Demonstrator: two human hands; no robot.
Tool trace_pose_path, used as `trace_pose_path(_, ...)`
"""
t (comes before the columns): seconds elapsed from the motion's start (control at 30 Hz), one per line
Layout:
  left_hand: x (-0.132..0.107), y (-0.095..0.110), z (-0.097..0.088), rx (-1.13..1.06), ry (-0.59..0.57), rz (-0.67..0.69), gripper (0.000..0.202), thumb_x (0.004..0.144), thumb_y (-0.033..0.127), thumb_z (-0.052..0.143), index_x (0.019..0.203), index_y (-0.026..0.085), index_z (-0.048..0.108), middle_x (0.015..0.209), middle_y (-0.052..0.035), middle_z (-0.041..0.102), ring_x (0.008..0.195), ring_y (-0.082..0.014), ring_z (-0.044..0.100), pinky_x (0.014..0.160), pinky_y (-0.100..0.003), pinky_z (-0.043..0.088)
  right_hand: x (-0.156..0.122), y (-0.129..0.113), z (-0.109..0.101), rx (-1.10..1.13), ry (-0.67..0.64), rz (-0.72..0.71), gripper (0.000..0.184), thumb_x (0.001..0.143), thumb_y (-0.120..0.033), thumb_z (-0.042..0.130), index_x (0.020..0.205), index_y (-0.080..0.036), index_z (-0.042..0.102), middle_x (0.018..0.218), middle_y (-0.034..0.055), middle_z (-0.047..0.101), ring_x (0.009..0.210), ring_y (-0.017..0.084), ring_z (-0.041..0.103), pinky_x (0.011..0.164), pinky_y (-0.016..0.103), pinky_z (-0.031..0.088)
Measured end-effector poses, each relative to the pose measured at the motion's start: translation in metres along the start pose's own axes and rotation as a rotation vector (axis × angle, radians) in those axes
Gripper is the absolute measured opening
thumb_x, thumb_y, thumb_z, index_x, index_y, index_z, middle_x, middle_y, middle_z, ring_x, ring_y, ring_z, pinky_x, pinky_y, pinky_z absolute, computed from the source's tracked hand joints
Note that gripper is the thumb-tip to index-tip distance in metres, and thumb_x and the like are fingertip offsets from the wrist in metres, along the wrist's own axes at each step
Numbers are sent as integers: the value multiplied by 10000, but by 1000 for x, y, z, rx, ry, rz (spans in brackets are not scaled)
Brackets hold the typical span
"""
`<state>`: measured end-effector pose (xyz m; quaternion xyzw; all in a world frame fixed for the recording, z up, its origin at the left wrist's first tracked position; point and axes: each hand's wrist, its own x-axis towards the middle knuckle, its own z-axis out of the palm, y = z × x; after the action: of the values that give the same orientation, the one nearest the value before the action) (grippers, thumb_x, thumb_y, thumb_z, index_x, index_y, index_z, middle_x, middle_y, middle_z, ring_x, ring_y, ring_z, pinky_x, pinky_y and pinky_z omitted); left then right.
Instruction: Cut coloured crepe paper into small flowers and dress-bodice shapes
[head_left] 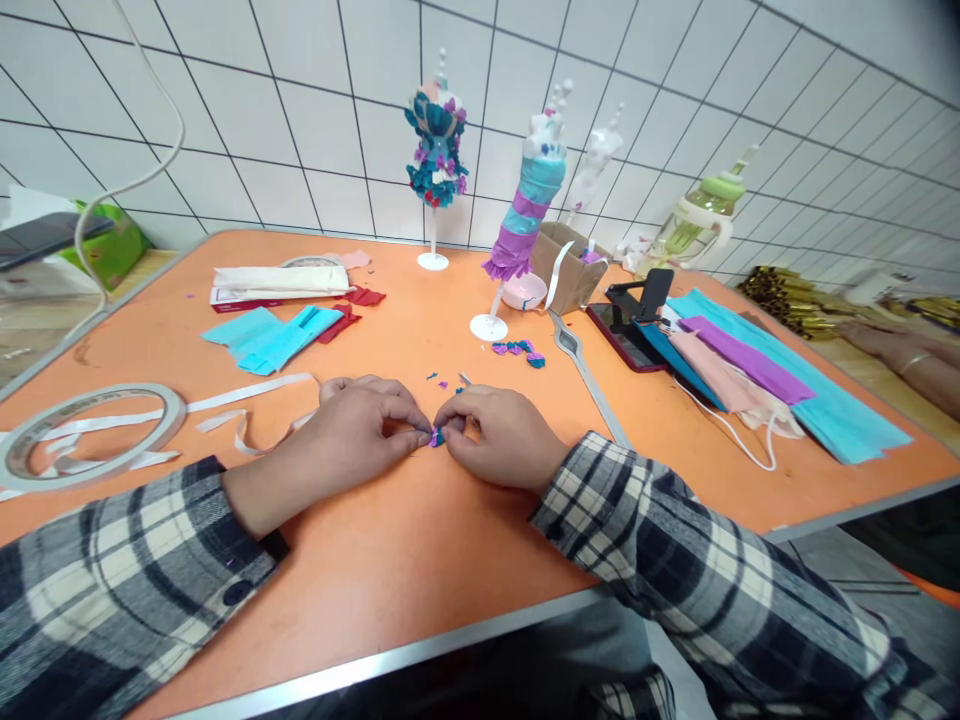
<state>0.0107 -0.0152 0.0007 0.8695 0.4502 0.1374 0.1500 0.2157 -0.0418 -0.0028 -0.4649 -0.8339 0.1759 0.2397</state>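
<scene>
My left hand [352, 435] and my right hand [502, 435] meet on the orange table [420, 560], fingertips pinched together on a tiny blue and purple paper piece [436, 437]. Both hands rest on the tabletop, in plaid sleeves. Small blue and purple paper bits [517, 350] lie just beyond my hands. A mannequin stand dressed in purple and blue crepe [525, 215] stands behind them, and another covered in teal flowers [437, 150] stands farther back.
A tape roll [82, 430] with loose strips lies at the left. Folded blue and red paper [274, 335] sits at back left. A phone on a stand [634, 320], crepe sheets [780, 390], a cardboard box [570, 265] and a baby bottle [697, 220] are at the right.
</scene>
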Motion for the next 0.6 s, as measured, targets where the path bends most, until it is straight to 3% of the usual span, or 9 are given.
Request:
trace_pose_path(0.13, -1, 1, 0, 16, 21, 2, 203, 815, 378, 595, 807, 297, 781, 911, 6, 771, 953, -258, 638, 896, -446, 286, 1, -2, 3, -18, 34, -4, 104, 832, -238, 627, 871, -184, 706, 816, -1, 671, 765, 127, 579, 661, 249, 365)
trace_pose_path(0.3, -1, -2, 2, 54, 63, 54, 166, 820, 357, 620, 816, 309, 778, 894, 10, 766, 935, -255, 633, 893, -451, 271, 4, 0, 7, -81, -15, -6, 123, 856, -212, 596, 851, -185, 716, 803, 8, 665, 746, 131, 561, 645, 254, 348)
trace_pose_path(0.6, -4, 2, 0, 154, 135, 179, 165, 838, 280, 586, 794, 273, 745, 897, -6, 755, 927, -252, 634, 874, -461, 255, 6, -10, 1, -166, -63, 97, 142, 869, -213, 580, 825, -193, 713, 806, 20, 680, 741, 147, 565, 620, 267, 322)
